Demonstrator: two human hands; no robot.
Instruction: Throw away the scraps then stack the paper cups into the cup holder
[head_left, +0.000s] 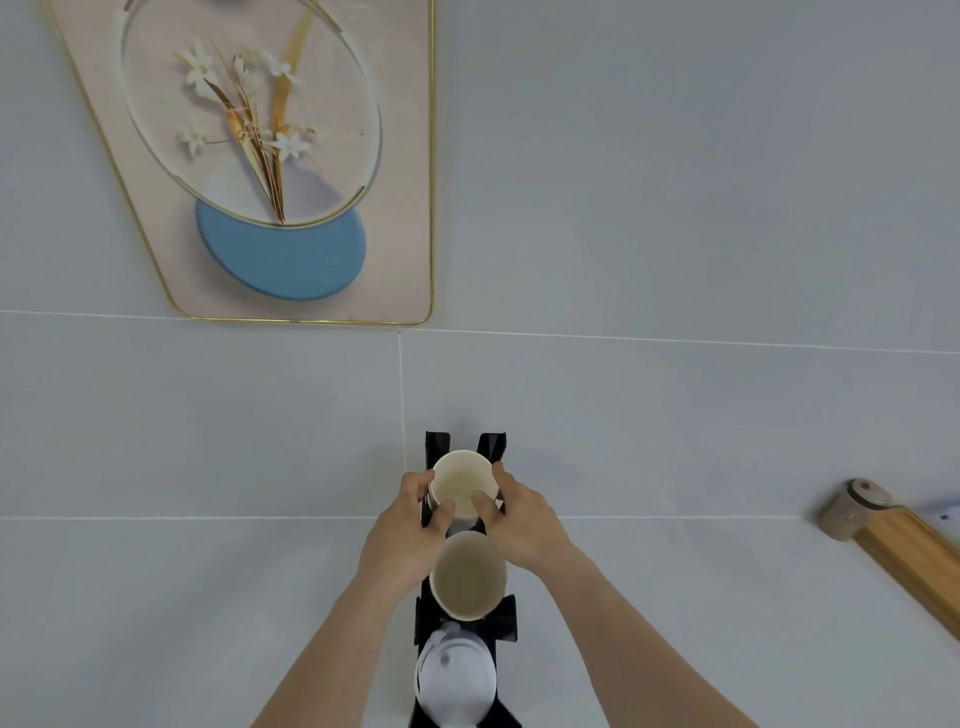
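Note:
A black cup holder (439, 447) stands low in the middle of the view, in front of a grey tiled wall. A cream paper cup (461, 480) sits in its upper slot, mouth open toward me. My left hand (410, 540) grips the cup's left side and my right hand (519, 519) grips its right side, thumbs on the near rim. A second paper cup (467, 574) rests in the holder just below my hands. Below that cup, white plastic lids (454, 680) fill the holder's lowest part.
A framed flower picture (291, 171) with a gold edge hangs on the tiled wall at the upper left. A wooden rail with a round beige end cap (857, 506) juts in from the right edge.

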